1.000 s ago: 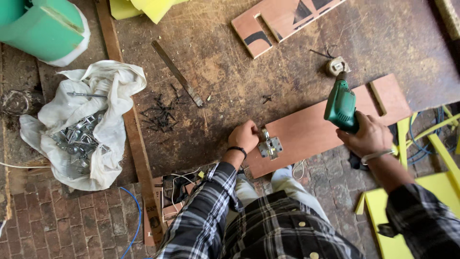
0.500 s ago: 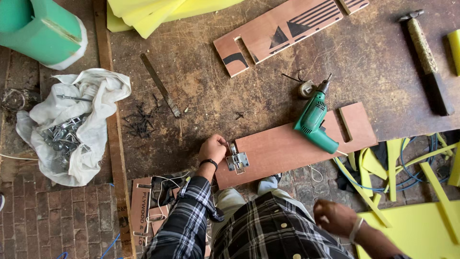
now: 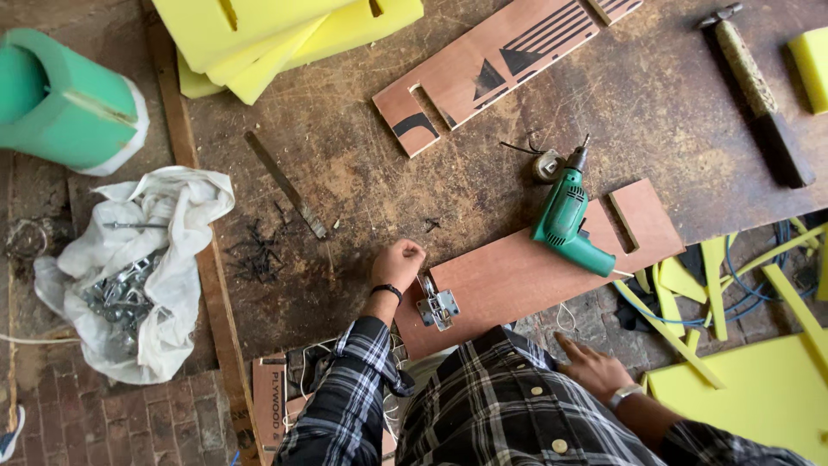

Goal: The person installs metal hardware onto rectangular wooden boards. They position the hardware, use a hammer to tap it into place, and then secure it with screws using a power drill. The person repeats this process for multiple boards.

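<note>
Nearest the wearer: plaid flannel sleeves, dark with white lines. The right hand [image 3: 595,367] hangs below the tabletop edge, fingers loosely spread, its grip holding nothing. The left hand [image 3: 397,263] rests on the worn, scratched dark wooden tabletop [image 3: 362,173], curled into a closed fist just beside the corner of the long reddish-brown plywood board [image 3: 517,276]; whether anything small is pinched inside the fist cannot be told.

State of work, as judged: a small silver metal hinge [image 3: 437,306] sits on the near-left end of the board, touching it, close to the left fist. It looks placed in position; whether its screws are driven is too small to read. The green plastic-bodied electric drill [image 3: 565,220] lies on its side across the board, unheld, bit pointing away from the wearer. Fixing the hinge appears to be in hand, not visibly finished.

Materials, moving outward: the board is smooth and matte with a slot cut near its right end. A scatter of small dark screws [image 3: 254,255] lies left of the fist, a thin flat metal strip [image 3: 285,185] beyond it. To the left, a crumpled white cloth sack [image 3: 172,250] holds bright metal fittings.

Farther: a second notched plywood offcut with black painted shapes [image 3: 492,73], a hammer with a worn wooden handle [image 3: 759,91] at far right, stacked yellow foam sheets [image 3: 285,39], and a roll of green foam [image 3: 65,99].
</note>
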{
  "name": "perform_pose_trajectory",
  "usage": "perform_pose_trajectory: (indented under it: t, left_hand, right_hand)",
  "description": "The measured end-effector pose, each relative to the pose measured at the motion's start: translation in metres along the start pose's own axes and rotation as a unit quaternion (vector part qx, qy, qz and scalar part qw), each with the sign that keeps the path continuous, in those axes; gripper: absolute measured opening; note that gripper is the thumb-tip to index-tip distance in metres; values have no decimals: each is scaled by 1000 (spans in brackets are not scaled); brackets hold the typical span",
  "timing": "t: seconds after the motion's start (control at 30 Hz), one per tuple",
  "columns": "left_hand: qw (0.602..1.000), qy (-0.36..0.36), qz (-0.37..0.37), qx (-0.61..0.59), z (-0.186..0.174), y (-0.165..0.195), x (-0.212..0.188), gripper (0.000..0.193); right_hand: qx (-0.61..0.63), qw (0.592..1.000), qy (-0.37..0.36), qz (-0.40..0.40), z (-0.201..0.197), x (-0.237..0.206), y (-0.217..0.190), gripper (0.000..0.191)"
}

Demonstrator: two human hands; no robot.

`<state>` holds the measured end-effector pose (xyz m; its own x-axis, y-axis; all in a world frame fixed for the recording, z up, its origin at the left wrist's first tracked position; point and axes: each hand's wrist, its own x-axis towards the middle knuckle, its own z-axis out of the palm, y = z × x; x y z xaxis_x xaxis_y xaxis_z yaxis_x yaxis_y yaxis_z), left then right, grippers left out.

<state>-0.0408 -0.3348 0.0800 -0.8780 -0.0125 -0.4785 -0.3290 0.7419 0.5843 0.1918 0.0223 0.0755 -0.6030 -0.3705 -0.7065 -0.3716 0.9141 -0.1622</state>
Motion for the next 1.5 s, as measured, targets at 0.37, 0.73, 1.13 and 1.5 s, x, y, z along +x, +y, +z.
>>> perform_pose_trajectory:
  t: [0.37, 0.73, 1.13, 1.5]
  left_hand:
    - [987, 13, 114, 114, 5, 44, 42, 25]
    - [986, 63, 105, 114, 20, 33, 34, 13]
    - [989, 112, 99, 4, 33, 25, 25, 18]
    - [996, 81, 31, -1, 33, 32, 12, 13]
  right_hand:
    - [744, 557, 274, 249, -35, -125, 61, 43]
    - [830, 534, 161, -3, -157, -62, -15, 88]
    - [822, 523, 223, -36, -176, -62, -12, 80]
    - [819, 523, 236, -20, -174, -68, -10, 84]
